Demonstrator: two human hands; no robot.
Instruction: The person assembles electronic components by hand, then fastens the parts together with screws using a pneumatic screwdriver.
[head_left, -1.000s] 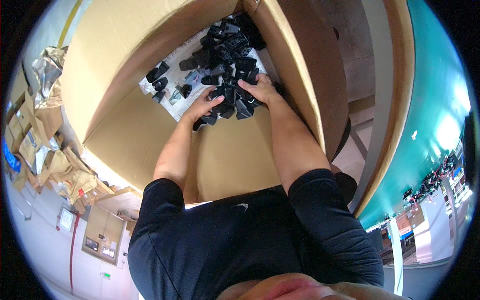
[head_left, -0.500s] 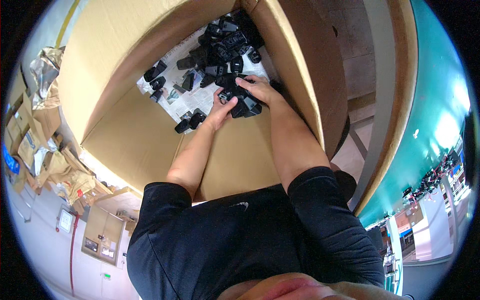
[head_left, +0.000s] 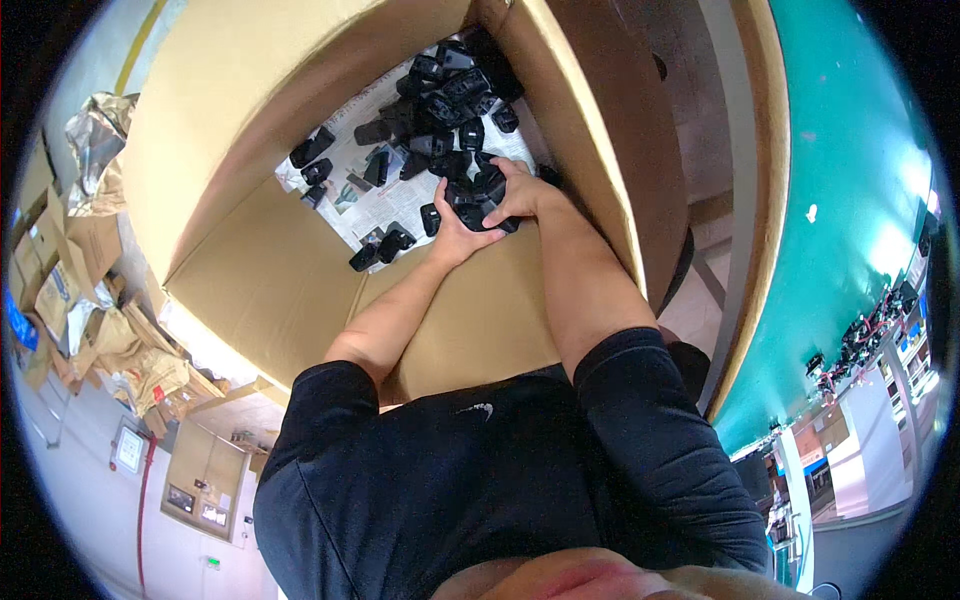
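Here, both hands (head_left: 459, 240) clasp clustered black parts (head_left: 487, 184) — long axes pointing mixed ways.

1. Two hands are being counted: one left hand (head_left: 464, 240), one right hand (head_left: 524, 192).
2. Between the fingers, several black parts (head_left: 486, 188) are being enclosed, their exact number hidden.
3. Just left of the left fingers, one black part (head_left: 430, 220) is being seen.
4. Farther left, at least two more are being counted.
5. Left and beyond, at least three are being seen.
6. Directly beyond, one uncountable heap (head_left: 465, 86) is being seen.
7. Around the fingers, one cardboard box (head_left: 270, 240) is being counted.
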